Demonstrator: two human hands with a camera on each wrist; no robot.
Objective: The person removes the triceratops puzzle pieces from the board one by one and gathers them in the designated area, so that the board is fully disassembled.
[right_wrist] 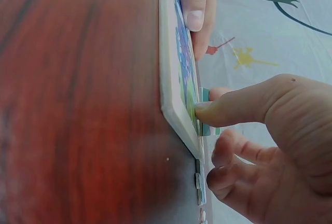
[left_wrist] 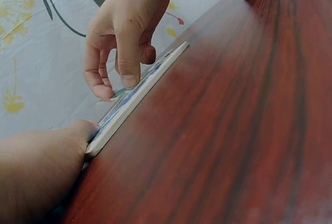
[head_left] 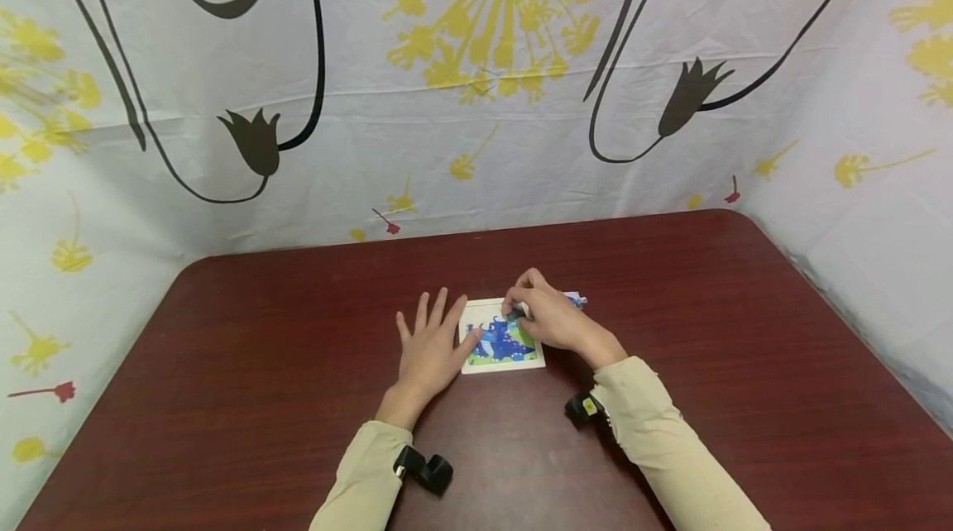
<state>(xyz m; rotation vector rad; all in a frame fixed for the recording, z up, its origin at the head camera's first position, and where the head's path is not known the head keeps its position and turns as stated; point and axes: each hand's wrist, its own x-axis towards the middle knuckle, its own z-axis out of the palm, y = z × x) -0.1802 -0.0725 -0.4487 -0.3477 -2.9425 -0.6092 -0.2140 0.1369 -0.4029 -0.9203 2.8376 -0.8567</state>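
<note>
A jigsaw puzzle (head_left: 500,345) in a pale frame lies on the table, its picture blue and green. My left hand (head_left: 430,353) is spread flat at the puzzle's left side, its thumb resting on the left edge. Over the upper right part of the puzzle, my right hand (head_left: 554,316) pinches a dark green puzzle piece (right_wrist: 206,95) between thumb and finger. The piece stands tilted up from the board in the right wrist view, its far side hidden by the fingers. In the left wrist view the right thumb points down at the puzzle surface.
Loose puzzle pieces (head_left: 576,298) lie beyond the frame's right side, partly behind the right hand. The dark red table (head_left: 283,365) has a patterned white cloth (head_left: 417,159) hanging behind it. Black wrist cameras are strapped to both sleeves.
</note>
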